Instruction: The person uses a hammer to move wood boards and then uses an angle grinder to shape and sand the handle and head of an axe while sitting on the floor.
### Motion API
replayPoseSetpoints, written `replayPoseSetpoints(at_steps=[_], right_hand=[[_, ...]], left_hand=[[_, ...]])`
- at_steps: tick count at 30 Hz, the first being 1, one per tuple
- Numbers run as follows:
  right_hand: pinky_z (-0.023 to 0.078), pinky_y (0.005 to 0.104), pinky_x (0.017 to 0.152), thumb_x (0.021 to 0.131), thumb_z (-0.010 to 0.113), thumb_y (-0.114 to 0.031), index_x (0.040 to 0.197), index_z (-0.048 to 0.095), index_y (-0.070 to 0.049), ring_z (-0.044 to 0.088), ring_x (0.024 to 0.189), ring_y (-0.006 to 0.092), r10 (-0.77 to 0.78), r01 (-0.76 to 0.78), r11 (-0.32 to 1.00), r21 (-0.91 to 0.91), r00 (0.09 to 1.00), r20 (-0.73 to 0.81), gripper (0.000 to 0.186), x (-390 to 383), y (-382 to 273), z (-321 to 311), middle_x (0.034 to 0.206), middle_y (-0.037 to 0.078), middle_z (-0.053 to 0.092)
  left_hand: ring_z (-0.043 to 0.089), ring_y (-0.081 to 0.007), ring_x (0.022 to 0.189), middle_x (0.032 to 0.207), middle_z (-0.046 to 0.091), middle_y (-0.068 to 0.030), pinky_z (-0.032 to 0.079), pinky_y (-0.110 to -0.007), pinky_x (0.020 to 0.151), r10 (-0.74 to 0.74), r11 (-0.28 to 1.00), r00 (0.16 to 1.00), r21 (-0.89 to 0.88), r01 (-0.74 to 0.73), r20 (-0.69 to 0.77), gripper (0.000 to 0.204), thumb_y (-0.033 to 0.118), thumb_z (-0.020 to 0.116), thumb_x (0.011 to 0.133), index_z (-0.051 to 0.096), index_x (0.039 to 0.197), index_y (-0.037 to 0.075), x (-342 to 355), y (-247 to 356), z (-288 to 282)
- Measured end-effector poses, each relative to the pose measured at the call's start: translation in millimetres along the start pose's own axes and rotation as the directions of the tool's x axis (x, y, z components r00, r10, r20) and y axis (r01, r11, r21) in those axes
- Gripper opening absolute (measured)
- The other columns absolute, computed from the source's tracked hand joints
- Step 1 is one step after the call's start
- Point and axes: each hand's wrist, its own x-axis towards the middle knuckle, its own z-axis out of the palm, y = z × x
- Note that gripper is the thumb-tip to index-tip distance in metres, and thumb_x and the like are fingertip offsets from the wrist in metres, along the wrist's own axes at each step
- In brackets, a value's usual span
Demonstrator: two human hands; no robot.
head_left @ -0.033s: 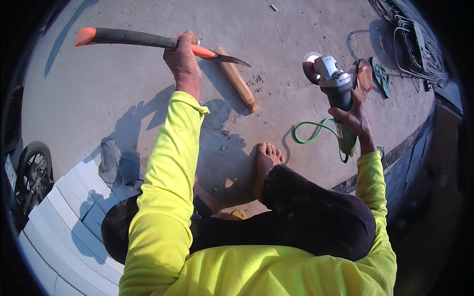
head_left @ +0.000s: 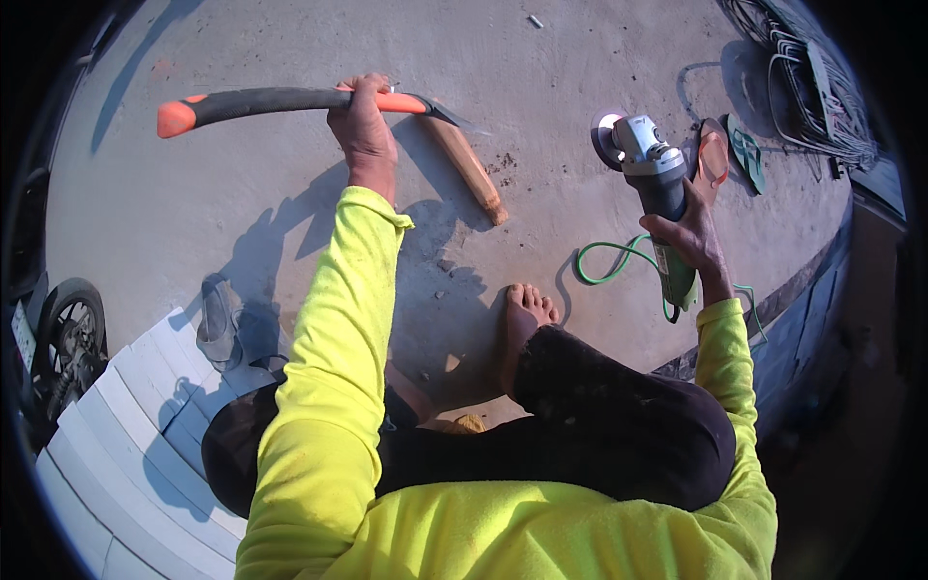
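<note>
My left hand (head_left: 365,130) is closed round a bladed hand tool with a long black-and-orange handle (head_left: 261,101), gripping it near the blade. Its dark blade (head_left: 440,112) points right and tapers to a thin tip; the exact kind of tool is unclear. On the ground under the blade lies a wooden piece (head_left: 464,169) with a shaped end. My right hand (head_left: 691,227) wraps round the body of an angle grinder (head_left: 657,184), held at the right with its disc (head_left: 607,141) toward the upper left. Whether the disc spins cannot be told.
A green cord (head_left: 607,277) loops beside the grinder. Flip-flops (head_left: 744,153) and a bundle of wire (head_left: 822,106) lie at the far right. Pale slabs (head_left: 116,425), a grey shoe (head_left: 220,324) and a motorcycle wheel (head_left: 72,319) are at the left. My bare foot (head_left: 530,307) rests on the concrete.
The tool in my left hand has turned, its handle end dropping lower in view and its blade showing at a different angle. My right hand and the grinder have barely moved.
</note>
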Motion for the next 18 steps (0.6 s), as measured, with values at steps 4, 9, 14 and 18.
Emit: replayPoseSetpoints(at_steps=[4, 9, 14, 18], right_hand=[[0.053, 0.0390, 0.081, 0.062, 0.081, -0.033, 0.117, 0.060, 0.001, 0.067, 0.086, 0.0275, -0.038, 0.039, 0.999, -0.028, 0.999, 0.026, 0.068, 4, 11, 19, 0.098, 0.016, 0.066], [0.055, 0.0399, 0.082, 0.062, 0.080, -0.031, 0.118, 0.059, 0.001, 0.069, 0.087, 0.0283, -0.025, 0.028, 0.999, -0.039, 0.996, 0.084, 0.068, -2, -6, 33, 0.099, 0.017, 0.068], [0.055, 0.0422, 0.079, 0.063, 0.080, -0.028, 0.117, 0.058, 0.004, 0.070, 0.084, 0.0300, -0.064, 0.070, 0.997, -0.039, 0.988, 0.143, 0.066, 2, -2, 62, 0.097, 0.019, 0.068], [0.055, 0.0428, 0.081, 0.064, 0.080, -0.028, 0.117, 0.057, 0.004, 0.070, 0.087, 0.0320, -0.092, 0.102, 0.994, -0.044, 0.979, 0.183, 0.066, 6, -4, 82, 0.097, 0.021, 0.069]], left_hand=[[0.049, -0.0330, 0.131, 0.135, 0.053, -0.0172, 0.037, -0.059, 0.112, -0.183, 0.949, 0.982, -0.252, 0.191, 0.054, 0.031, 0.012, 0.061, 0.089, 0.054, 0.118, 0.004, -13, -28, -41], [0.061, -0.0297, 0.116, 0.124, 0.061, -0.0174, 0.050, -0.050, 0.096, -0.495, 0.845, 0.853, -0.323, 0.427, -0.167, 0.038, 0.029, 0.062, 0.094, 0.055, 0.120, 0.001, -46, -40, -88], [0.067, -0.0242, 0.087, 0.107, 0.066, -0.0129, 0.055, -0.036, 0.072, 0.009, 0.580, 0.987, 0.805, 0.127, -0.162, 0.030, 0.021, 0.069, 0.088, 0.062, 0.109, 0.001, -74, -36, -94], [0.063, -0.0295, 0.093, 0.105, 0.061, -0.0122, 0.053, -0.039, 0.083, 0.381, -0.414, 0.837, 0.882, -0.224, 0.392, 0.037, 0.014, 0.070, 0.079, 0.057, 0.112, 0.003, -61, -21, -124]])
